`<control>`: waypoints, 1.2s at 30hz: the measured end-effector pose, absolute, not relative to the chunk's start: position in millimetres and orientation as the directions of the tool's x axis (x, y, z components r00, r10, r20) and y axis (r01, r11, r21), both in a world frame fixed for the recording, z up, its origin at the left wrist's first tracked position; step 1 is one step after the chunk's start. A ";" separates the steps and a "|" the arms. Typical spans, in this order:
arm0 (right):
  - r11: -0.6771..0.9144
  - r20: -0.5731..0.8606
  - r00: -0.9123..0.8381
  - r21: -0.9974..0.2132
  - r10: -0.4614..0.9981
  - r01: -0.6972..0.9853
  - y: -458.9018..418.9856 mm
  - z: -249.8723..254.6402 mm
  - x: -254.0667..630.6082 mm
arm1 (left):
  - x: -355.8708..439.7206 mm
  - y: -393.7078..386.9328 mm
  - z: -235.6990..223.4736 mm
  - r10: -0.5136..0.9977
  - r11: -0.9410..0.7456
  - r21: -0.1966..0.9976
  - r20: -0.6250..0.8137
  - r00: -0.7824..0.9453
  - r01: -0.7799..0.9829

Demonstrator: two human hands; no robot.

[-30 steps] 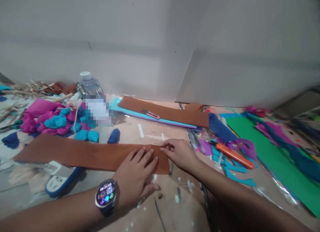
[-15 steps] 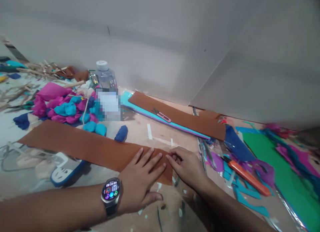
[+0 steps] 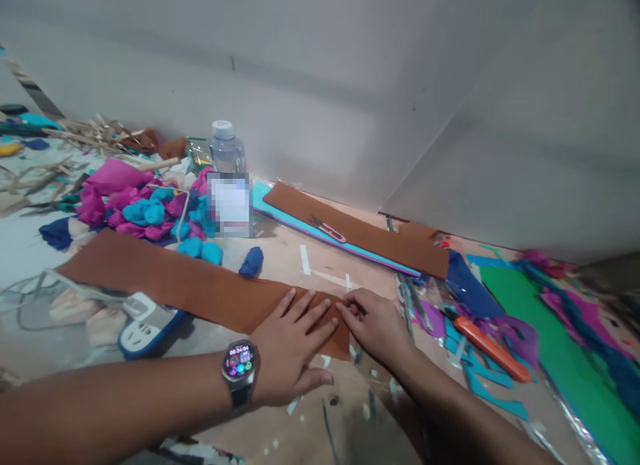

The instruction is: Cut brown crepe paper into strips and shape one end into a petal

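Flatly, left hand (image 3: 286,351), fingers apart, rests on brown strip (image 3: 167,275).
Right hand (image 3: 381,323) pinches its end, fingers together; uneven pulling could crease it.

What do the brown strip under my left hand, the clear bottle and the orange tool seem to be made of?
Brown strip: matte paper, fabric or thin foam; its dull, even surface leaves that open. Clear bottle: probably smooth plastic, being see-through, though glass is possible. Orange tool: likely a hard plastic casing, given its even colour and smooth outline.
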State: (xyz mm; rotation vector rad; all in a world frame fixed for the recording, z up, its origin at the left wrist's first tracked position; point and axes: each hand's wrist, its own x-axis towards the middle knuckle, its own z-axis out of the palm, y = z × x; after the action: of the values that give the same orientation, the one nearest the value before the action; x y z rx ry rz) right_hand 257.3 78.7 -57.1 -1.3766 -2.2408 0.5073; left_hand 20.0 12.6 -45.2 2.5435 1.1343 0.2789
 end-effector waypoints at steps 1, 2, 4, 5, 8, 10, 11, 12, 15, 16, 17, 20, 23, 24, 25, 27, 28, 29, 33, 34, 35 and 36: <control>0.432 0.192 -0.393 -0.526 0.899 0.733 79.4 -57.1 256.4 | 19.3 13.2 -46.0 0.745 -0.626 0.390 0.045 0.665 0.675; 0.430 0.194 -0.389 -0.519 0.901 0.739 80.2 -57.1 255.4 | 18.5 13.9 -46.6 0.743 -0.626 0.395 0.042 0.667 0.673; 0.433 0.190 -0.393 -0.501 0.900 0.749 82.0 -56.9 253.6 | 17.1 15.3 -47.2 0.741 -0.625 0.406 0.041 0.670 0.667; 0.437 0.193 -0.395 -0.493 0.898 0.752 82.9 -56.6 252.7 | 16.5 15.9 -47.0 0.743 -0.621 0.411 0.037 0.668 0.667; 0.457 0.201 -0.413 -0.477 0.888 0.750 83.5 -55.1 250.5 | 15.7 16.7 -45.3 0.738 -0.624 0.413 0.033 0.674 0.663; 0.473 0.217 -0.422 -0.470 0.880 0.745 82.1 -54.3 250.0 | 15.7 15.8 -45.1 0.738 -0.629 0.407 0.043 0.674 0.663; 0.476 0.223 -0.422 -0.467 0.879 0.745 80.9 -54.0 250.1 | 15.8 15.0 -45.7 0.739 -0.630 0.402 0.049 0.672 0.664; 0.477 0.228 -0.420 -0.465 0.879 0.746 79.5 -53.9 250.5 | 16.1 13.8 -46.9 0.741 -0.634 0.391 0.059 0.669 0.667; 0.461 0.253 -0.386 -0.453 0.887 0.763 74.6 -54.4 252.2 | 17.6 9.5 -51.9 0.748 -0.648 0.333 0.107 0.655 0.685; 0.453 0.264 -0.370 -0.445 0.891 0.773 72.8 -54.7 252.6 | 18.4 8.0 -53.4 0.750 -0.652 0.307 0.124 0.650 0.694; 0.447 0.273 -0.359 -0.436 0.893 0.781 70.9 -55.1 252.8 | 19.3 6.5 -54.3 0.749 -0.657 0.282 0.134 0.649 0.700; 0.424 0.292 -0.323 -0.417 0.900 0.804 64.8 -56.4 250.7 | 21.5 2.4 -53.2 0.724 -0.689 0.222 0.165 0.670 0.690; 0.415 0.303 -0.308 -0.407 0.902 0.813 59.2 -57.2 246.2 | 22.3 -1.2 -48.2 0.707 -0.707 0.202 0.192 0.680 0.678; 0.419 0.310 -0.310 -0.403 0.899 0.813 57.8 -57.2 244.9 | 22.5 -2.2 -46.7 0.701 -0.713 0.198 0.200 0.684 0.673; 0.426 0.317 -0.314 -0.399 0.895 0.812 56.8 -57.1 243.9 | 22.7 -2.8 -45.6 0.695 -0.719 0.195 0.205 0.689 0.667; 0.442 0.330 -0.325 -0.392 0.886 0.807 55.6 -56.6 243.2 | 23.1 -3.0 -45.1 0.683 -0.731 0.191 0.206 0.701 0.655; 0.447 0.335 -0.328 -0.391 0.883 0.804 55.3 -56.4 243.5 | 23.4 -2.6 -45.9 0.679 -0.734 0.192 0.202 0.706 0.651; 0.449 0.338 -0.328 -0.392 0.882 0.803 55.1 -56.4 244.1 | 23.6 -2.0 -47.1 0.677 -0.736 0.196 0.195 0.710 0.648; 0.433 0.339 -0.308 -0.405 0.889 0.805 55.5 -58.3 248.1 | 24.6 1.0 -52.9 0.677 -0.733 0.223 0.151 0.720 0.643; 0.436 0.336 -0.312 -0.405 0.888 0.804 55.6 -59.0 248.8 | 24.9 1.5 -53.6 0.683 -0.726 0.232 0.127 0.719 0.648; 0.440 0.335 -0.318 -0.402 0.887 0.803 55.4 -59.5 249.2 | 25.2 1.7 -53.9 0.687 -0.719 0.241 0.103 0.720 0.652; 0.444 0.336 -0.323 -0.396 0.885 0.804 55.0 -59.6 249.2 | 25.5 1.6 -53.6 0.685 -0.717 0.247 0.080 0.724 0.652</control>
State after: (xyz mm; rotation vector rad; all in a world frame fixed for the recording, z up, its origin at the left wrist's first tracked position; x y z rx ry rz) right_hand 249.2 55.0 -59.6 -1.4136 -2.1953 0.2133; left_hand 25.5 1.6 -53.6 2.7256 1.0696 0.2452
